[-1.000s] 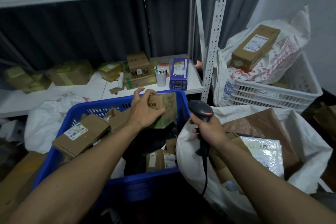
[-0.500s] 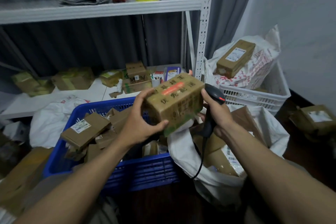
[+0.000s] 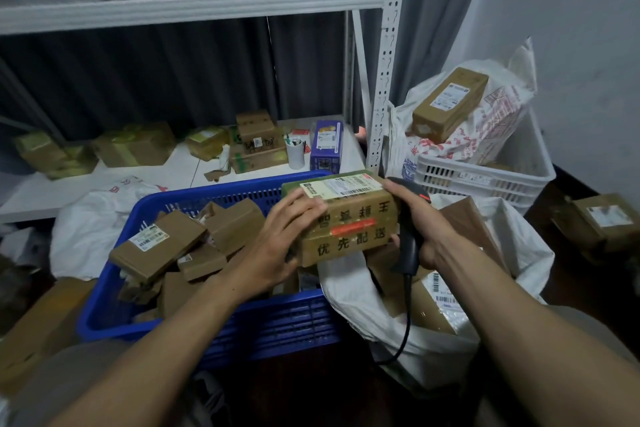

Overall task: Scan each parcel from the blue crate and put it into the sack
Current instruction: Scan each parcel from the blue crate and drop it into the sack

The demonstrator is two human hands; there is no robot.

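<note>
We see the parcel [image 3: 346, 218], a brown taped box with printed characters and a red strip on its near face, held in the air above the seam where the blue crate [image 3: 207, 326] meets the white sack [image 3: 398, 333]. Its white shipping label faces up on the top side, near the far edge. The left hand [image 3: 277, 253] clasps the box's left end, fingers spread over the top corner and thumb below. The right hand [image 3: 420, 229] presses against the right end while also gripping the black handheld scanner [image 3: 410, 239]; the scanner's head sits just behind the box's right edge and its cord hangs down over the sack's rim.

Below and left, the crate is crowded with other cardboard parcels, one long labelled box [image 3: 157, 246] leaning over its left side. The sack's mouth lies open to the right of the box, with brown parcels already inside and room above them. Behind stands a white crate [image 3: 485, 177] stuffed with a printed bag, a labelled box on top. The shelf upright [image 3: 382, 80] rises just beyond the parcel's far edge, and the lower shelf holds more boxes.
</note>
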